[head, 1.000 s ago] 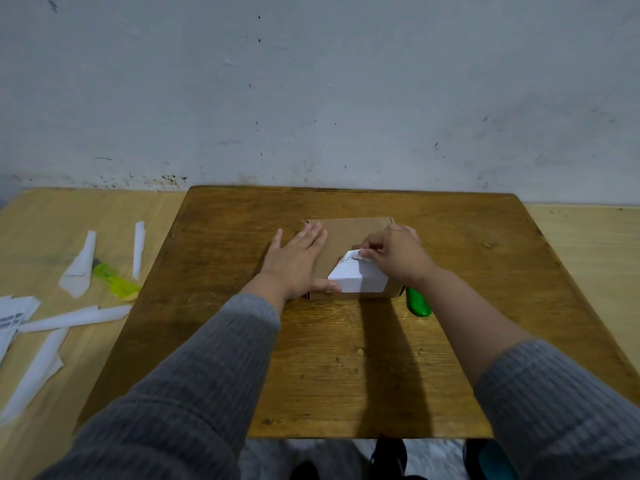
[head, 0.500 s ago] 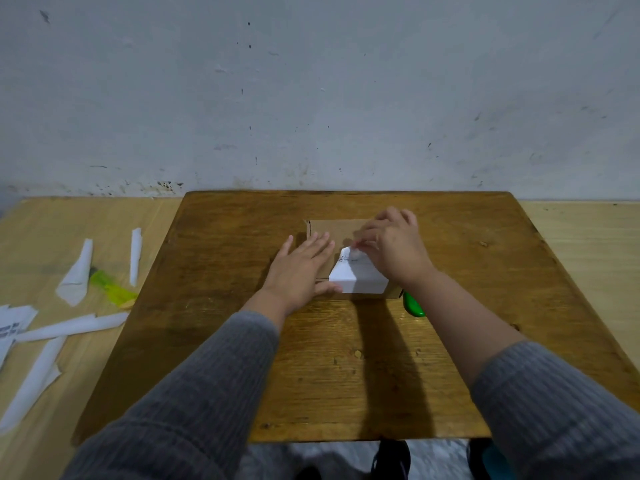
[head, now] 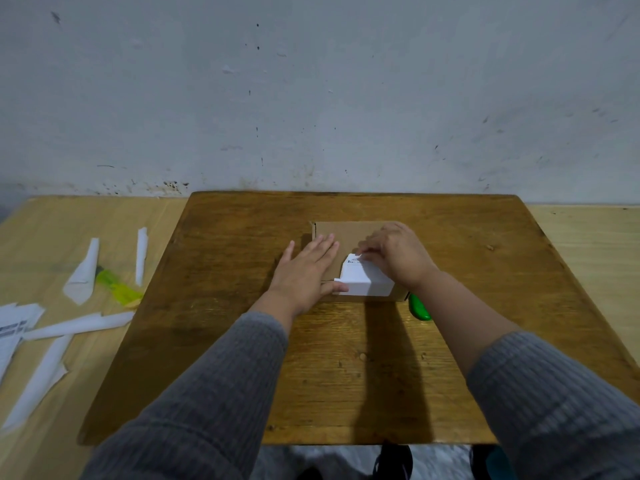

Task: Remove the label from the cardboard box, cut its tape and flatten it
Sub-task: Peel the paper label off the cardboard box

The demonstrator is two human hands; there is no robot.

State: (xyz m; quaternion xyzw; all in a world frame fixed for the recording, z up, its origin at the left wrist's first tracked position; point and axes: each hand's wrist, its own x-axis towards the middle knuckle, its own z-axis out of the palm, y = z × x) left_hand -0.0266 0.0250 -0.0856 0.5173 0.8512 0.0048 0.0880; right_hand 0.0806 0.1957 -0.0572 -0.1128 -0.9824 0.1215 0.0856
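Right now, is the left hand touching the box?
Touching. The head view shows the left hand pressed flat on the box, fingers spread over its left part and thumb at the label's near corner.

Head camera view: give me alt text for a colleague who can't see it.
The right hand pinches the torn top edge of a white label on a cardboard box, while the left hand lies flat on the box. A green-handled tool lies beside the box on a dark wooden table.

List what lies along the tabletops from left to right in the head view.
Paper strips → yellow-green cutter → left hand → white label → right hand → green knife.
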